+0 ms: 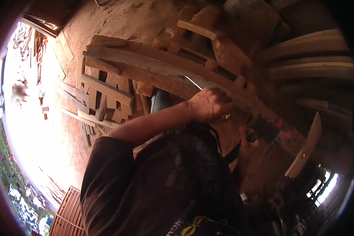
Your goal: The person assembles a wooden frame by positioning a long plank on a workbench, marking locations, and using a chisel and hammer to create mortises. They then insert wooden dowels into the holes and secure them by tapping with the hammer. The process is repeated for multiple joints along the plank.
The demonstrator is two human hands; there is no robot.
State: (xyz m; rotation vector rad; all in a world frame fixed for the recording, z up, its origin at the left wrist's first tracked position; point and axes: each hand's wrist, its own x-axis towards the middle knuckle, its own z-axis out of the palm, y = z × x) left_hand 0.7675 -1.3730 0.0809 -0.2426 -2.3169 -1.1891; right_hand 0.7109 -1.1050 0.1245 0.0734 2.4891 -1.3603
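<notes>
My left hand is closed in a fist over the long wooden beam in front of me. From it a thin bright shaft points up and left, and a yellow butt end shows below the fist; it looks like a screwdriver. The worn grey-brown beam runs from upper left toward lower right, passing under the fist. My right hand is in deep shadow lower right, with one finger or thumb raised. Beside it is a dark flat piece; whether the hand grips anything is too dark to tell.
Wood offcuts lie piled on the dusty ground at left. Long boards are stacked at right, and a loose plank leans nearer. A slatted wooden piece stands lower left, beside bright daylight.
</notes>
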